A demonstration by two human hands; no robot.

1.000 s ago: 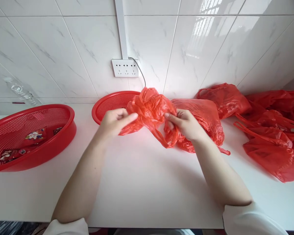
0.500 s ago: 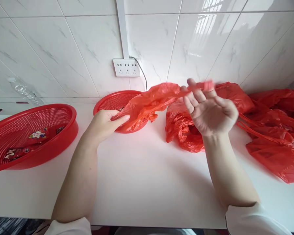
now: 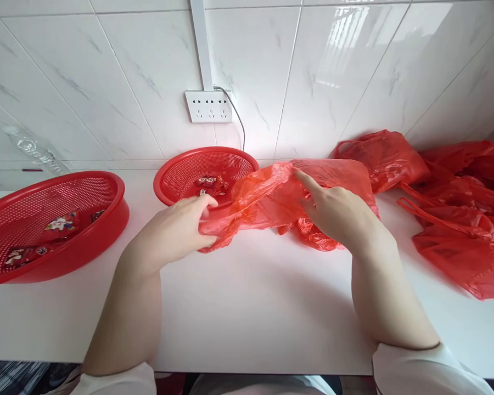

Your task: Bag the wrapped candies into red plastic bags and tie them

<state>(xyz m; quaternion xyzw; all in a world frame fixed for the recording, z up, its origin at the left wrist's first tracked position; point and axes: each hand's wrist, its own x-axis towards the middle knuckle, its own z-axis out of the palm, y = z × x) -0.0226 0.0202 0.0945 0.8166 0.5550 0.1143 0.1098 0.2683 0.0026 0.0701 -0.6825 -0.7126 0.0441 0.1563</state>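
A thin red plastic bag (image 3: 263, 203) is stretched sideways between my two hands above the white table. My left hand (image 3: 181, 227) is closed on the bag's left end, thumb and fingers on either side of the film. At the opposite end, my right hand (image 3: 337, 214) grips the bag near its upper edge, its index finger reaching along the plastic. Just behind the bag stands a small red round basket (image 3: 175, 170) with several small red-wrapped packets (image 3: 218, 185) inside. A crumpled red bag bundle (image 3: 333, 170) lies behind my right hand, partly covered by it.
To the left is a larger red basket (image 3: 107, 219) holding several wrapped snacks (image 3: 63, 224). Filled red bags (image 3: 456, 236) are heaped at the right. A clear plastic bottle (image 3: 35, 151) lies by the tiled wall, below and left of a power socket (image 3: 209, 107).
My right hand has turned from palm-up with spread fingers to palm-down, holding the bag's right end. The bag has come lower, and more of the small basket shows.
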